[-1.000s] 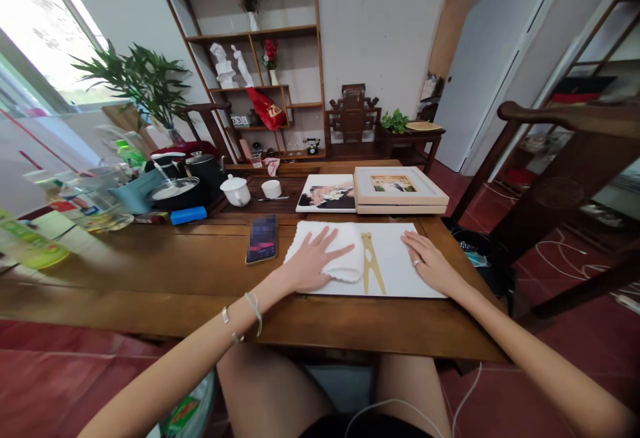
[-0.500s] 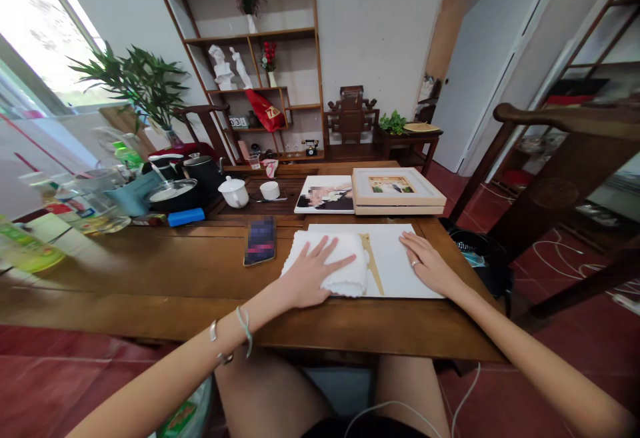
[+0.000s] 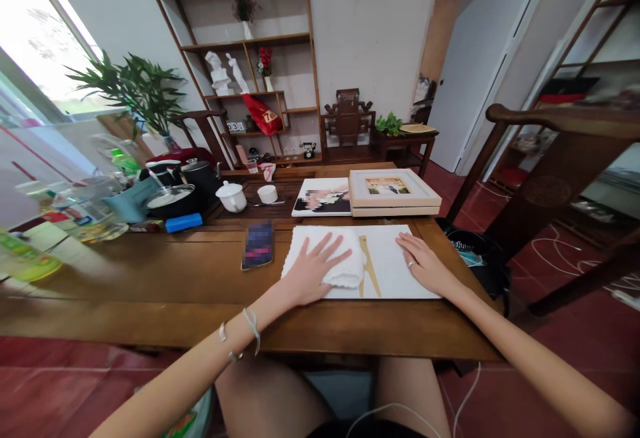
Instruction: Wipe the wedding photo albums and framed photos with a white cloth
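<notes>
My left hand (image 3: 311, 270), fingers spread flat, presses the white cloth (image 3: 353, 270) on the white board (image 3: 395, 271). Over the last second the cloth slid left, then back right: wiping continues. Right hand (image 3: 425, 266) flat, fingers open, pinning the board. Beyond on the bench (image 3: 175, 271): phone (image 3: 259, 245), framed picture (image 3: 393, 188).

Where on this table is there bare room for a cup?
Widest: bare table left of the phone, in front of the pan. A narrow strip runs along the near edge below the board. Crowded: tea things back left, frames back right; left hand on the cloth, right hand on the board.
</notes>
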Demonstrator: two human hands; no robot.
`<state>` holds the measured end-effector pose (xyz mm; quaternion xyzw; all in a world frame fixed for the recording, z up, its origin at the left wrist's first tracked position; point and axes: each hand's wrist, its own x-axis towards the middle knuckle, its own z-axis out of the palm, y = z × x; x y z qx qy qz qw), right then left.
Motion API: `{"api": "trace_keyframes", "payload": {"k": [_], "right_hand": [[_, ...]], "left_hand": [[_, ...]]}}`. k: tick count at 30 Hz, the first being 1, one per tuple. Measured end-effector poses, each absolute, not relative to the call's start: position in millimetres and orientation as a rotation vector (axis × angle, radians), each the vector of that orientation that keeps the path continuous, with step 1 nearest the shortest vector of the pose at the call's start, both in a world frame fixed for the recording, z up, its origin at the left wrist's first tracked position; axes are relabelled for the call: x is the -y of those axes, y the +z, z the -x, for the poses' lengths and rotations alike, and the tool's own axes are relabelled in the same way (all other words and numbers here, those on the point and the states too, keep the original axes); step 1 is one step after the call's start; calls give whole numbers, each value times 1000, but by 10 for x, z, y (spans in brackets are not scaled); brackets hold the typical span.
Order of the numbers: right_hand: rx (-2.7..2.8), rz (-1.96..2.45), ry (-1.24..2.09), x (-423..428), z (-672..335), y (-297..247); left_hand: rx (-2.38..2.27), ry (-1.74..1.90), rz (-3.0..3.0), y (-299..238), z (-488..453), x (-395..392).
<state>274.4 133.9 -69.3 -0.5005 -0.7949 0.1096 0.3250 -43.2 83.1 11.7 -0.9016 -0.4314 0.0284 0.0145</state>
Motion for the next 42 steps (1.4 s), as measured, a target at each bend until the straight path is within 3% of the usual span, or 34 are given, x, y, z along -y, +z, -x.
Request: {"api": "trace_keyframes", "payload": {"k": [7, 23, 37, 42], "right_hand": [[2066, 1292, 302, -1354, -2751, -714], [2070, 1279, 284, -1351, -2761, -716], [2082, 1292, 293, -1345, -2761, -702], [2080, 1288, 276, -1351, -2758, -709]], "left_hand": [[1446, 34, 2932, 172, 467, -389], [1472, -45, 2879, 139, -121, -1559], [1140, 42, 2915, 71, -143, -326], [1127, 32, 2958, 90, -100, -310]]}}
